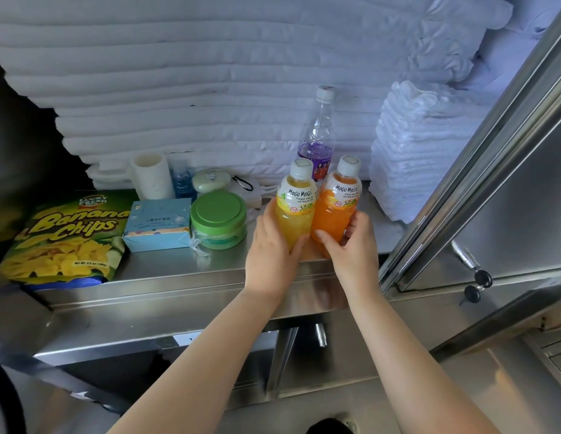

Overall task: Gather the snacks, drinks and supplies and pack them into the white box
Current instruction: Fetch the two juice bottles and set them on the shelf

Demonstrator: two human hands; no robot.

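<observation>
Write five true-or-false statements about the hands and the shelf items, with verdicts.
1. The left hand grips the yellow bottle. True.
2. The right hand holds nothing. False: it grips the orange bottle.
3. The purple bottle stands behind those two. True.
4. The green jar is open. False: the jar's lid is on.
5. The chips bag lies right of the jar. False: it lies at the shelf's left end.

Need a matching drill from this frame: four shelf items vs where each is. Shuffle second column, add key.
1. yellow juice bottle
2. orange juice bottle
3. banana chips bag
4. green-lidded jar

A. far left of the shelf
B. gripped by the right hand
C. just right of the blue box
D. gripped by the left hand

Pairs: 1-D, 2-B, 3-A, 4-C
</observation>
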